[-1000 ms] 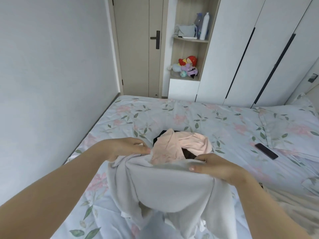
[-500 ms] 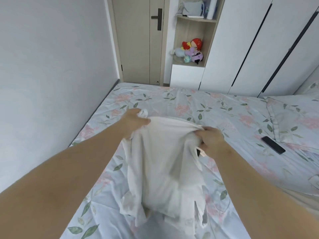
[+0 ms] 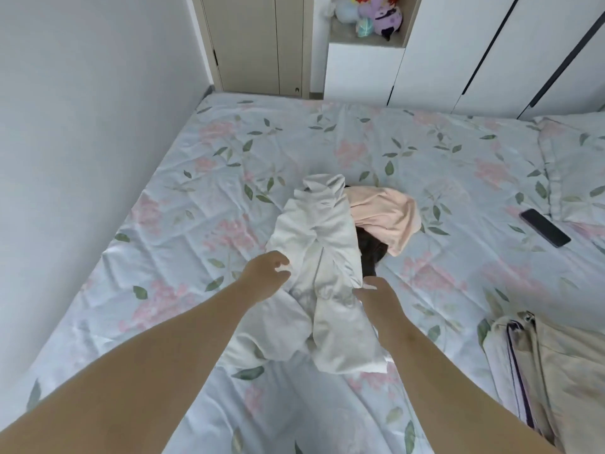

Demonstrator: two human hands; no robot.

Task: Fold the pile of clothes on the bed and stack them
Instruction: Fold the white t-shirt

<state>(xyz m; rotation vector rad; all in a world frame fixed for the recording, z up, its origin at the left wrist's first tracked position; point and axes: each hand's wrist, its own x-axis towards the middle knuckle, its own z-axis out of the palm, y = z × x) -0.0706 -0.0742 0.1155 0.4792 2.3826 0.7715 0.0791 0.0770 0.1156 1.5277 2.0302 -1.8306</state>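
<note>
Your two hands have let the white garment [image 3: 320,244] down: half a second ago you held it up by its top edge, and now it lies in a crumpled, lengthwise heap on the bed [image 3: 229,158]. Both of your arms reach forward and down from the bottom of the view, forearms bare, converging on the near half of that heap.

Your left hand [image 3: 266,273] sits at the garment's left edge with the palm turned inward. Its fingers are loosely curled, the thumb stands apart from them, and no cloth is caught between them. The fingertips are just beside the fabric, perhaps brushing it.

Your right hand [image 3: 373,293] is at the garment's right edge, back of the hand up, fingers pointing toward the cloth. The tips meet a fold of the white fabric, but the picture is too blurred there to say whether you pinch it or only touch it.

Behind the white garment's far end, touching it, lies the rest of the pile: a pink garment [image 3: 383,214] draped over a dark garment [image 3: 370,247].

Well apart on the right, a phone [image 3: 545,227] lies flat on the sheet near the pillow [image 3: 576,165], and a beige fabric item [image 3: 556,371] with a purple stripe rests at the bed's near right edge.
</note>
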